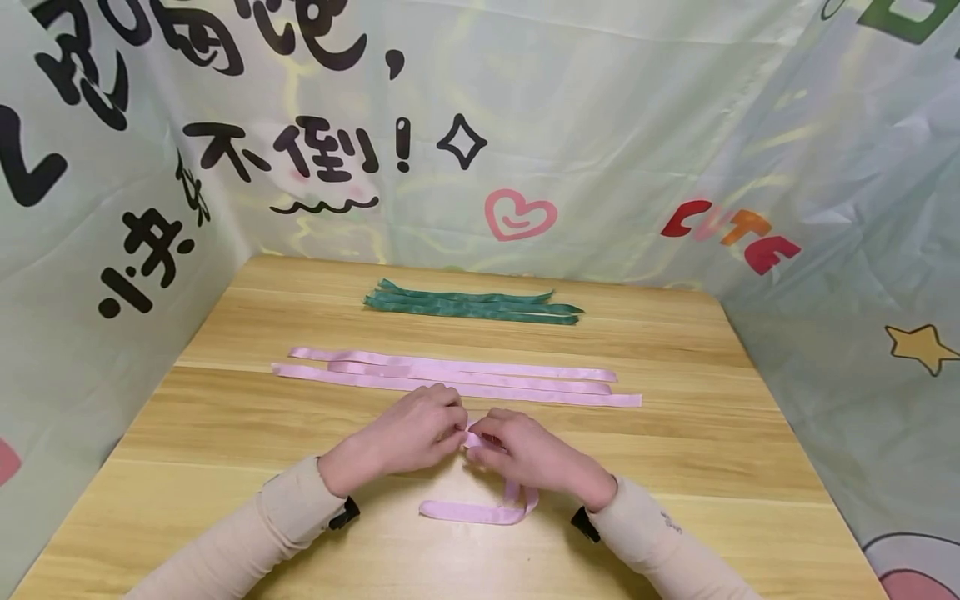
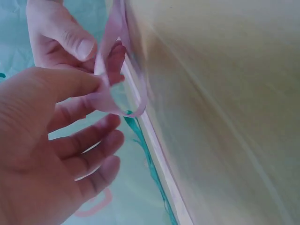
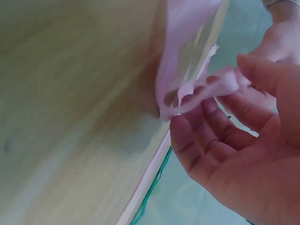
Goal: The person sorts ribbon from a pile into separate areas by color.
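Observation:
A length of pink satin ribbon [image 1: 472, 512] is looped between my two hands, its tail curving down onto the table. My left hand [image 1: 420, 429] pinches the ribbon between thumb and index finger, the other fingers loosely bent. My right hand [image 1: 528, 450] faces it, close by. In the right wrist view, the ribbon loop [image 3: 220, 86] runs across the curled fingers [image 3: 185, 140] of my right hand, near its thumb. The left wrist view shows the hanging loop [image 2: 140, 105] beside both hands.
Beyond my hands, several pink ribbon strips [image 1: 450, 379] lie side by side across the wooden table [image 1: 675, 467]. Farther back is a bundle of dark green ribbons [image 1: 472, 307]. A printed cloth [image 1: 600, 125] stands around the table's back and sides.

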`<state>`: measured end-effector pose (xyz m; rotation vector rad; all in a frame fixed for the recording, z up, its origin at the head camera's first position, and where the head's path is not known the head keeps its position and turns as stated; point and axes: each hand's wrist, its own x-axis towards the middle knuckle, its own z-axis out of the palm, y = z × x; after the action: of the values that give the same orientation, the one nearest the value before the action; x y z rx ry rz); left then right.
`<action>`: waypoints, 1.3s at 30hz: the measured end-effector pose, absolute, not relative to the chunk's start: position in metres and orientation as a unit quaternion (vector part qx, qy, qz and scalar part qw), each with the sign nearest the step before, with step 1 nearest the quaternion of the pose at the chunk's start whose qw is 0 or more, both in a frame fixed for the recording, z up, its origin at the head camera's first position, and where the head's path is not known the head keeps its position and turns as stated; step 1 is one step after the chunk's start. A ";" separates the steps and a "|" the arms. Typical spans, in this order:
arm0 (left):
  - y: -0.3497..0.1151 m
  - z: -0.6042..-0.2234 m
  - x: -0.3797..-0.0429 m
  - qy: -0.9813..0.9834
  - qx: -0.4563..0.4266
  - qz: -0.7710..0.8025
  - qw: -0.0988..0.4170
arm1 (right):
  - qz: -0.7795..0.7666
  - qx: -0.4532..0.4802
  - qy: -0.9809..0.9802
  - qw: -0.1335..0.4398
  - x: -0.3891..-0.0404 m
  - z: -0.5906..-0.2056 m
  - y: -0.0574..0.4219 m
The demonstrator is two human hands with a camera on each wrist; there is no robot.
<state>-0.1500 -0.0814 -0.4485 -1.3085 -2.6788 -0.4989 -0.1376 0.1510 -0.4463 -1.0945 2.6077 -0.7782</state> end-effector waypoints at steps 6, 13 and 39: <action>-0.081 -0.442 -0.150 -0.876 -0.432 -0.201 0.075 | -0.322 -0.361 0.871 0.082 -0.139 -0.444 0.153; -0.094 -0.438 -0.152 -0.880 -0.412 -0.237 0.022 | -0.342 -0.339 0.874 0.063 -0.142 -0.436 0.162; -0.154 -0.418 -0.163 -0.894 -0.318 -0.315 0.004 | -0.364 -0.256 0.895 -0.013 -0.154 -0.416 0.205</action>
<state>-0.1633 -0.1536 -0.4182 -0.9955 -2.8026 -0.9867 -0.1535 0.2048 -0.4164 -0.8093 2.8365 -1.1539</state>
